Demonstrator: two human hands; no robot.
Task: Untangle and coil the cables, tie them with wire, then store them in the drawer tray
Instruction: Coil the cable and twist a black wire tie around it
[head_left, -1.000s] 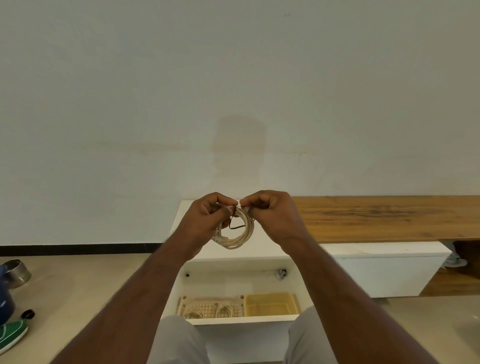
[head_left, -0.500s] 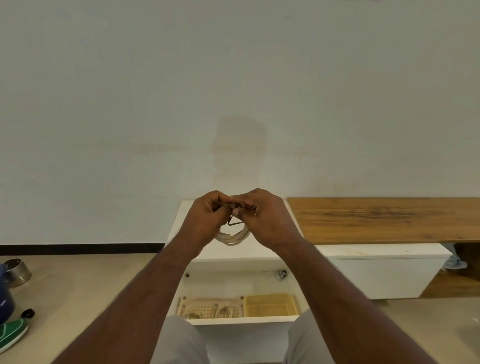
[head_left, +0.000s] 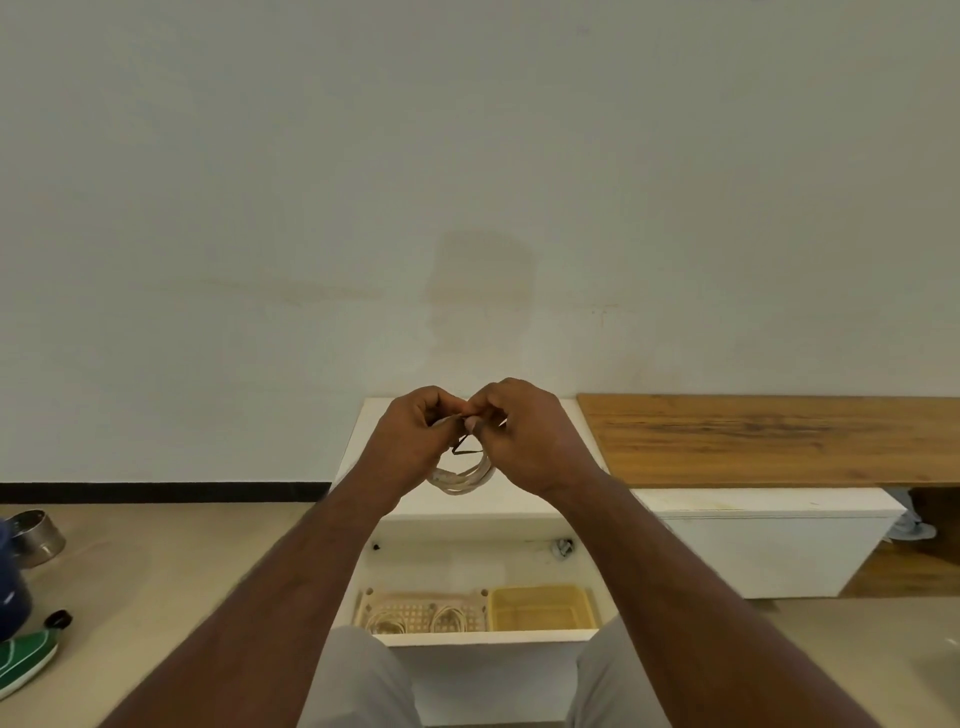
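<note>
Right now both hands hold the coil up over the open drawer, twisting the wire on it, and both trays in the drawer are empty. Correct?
Not quite. The head view shows the left tray already holds coiled cables; only the right tray looks empty. The rest stands: both hands, left and right, hold the coil over the open drawer, working the wire.

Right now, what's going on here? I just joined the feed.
A person holds a coiled white cable up in both hands, over an open drawer. The left hand and the right hand pinch a thin dark wire tie at the top of the coil, apparently twisting it shut. Below, the perforated tray already holds two coiled cables; the yellow tray beside it looks empty. This coil is not yet stored.
</note>
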